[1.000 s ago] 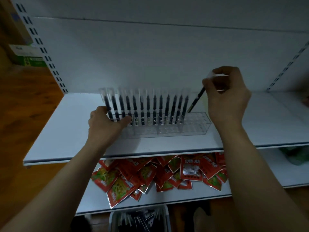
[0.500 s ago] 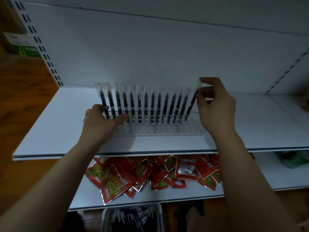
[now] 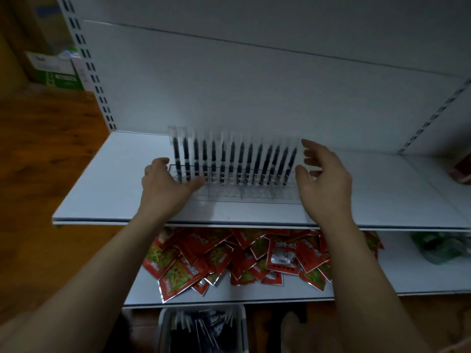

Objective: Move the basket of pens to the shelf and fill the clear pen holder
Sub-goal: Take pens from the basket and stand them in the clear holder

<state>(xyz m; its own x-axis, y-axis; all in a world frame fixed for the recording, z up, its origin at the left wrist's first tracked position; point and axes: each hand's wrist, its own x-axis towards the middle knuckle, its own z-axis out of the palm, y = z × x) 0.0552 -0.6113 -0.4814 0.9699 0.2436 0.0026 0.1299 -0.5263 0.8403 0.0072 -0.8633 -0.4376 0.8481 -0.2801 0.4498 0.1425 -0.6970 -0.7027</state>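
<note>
Seemingly our left hand (image 3: 165, 186) is gripping the clear pen holder (image 3: 254, 196); our empty right hand (image 3: 325, 174) is risking brushing pens (image 3: 240, 161) over.

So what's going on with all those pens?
A person is filling a clear holder on a shelf with pens. The left hand grips the holder's left end. The right hand is open beside the rightmost pen, holding nothing. More pens wait in a basket below.
</note>
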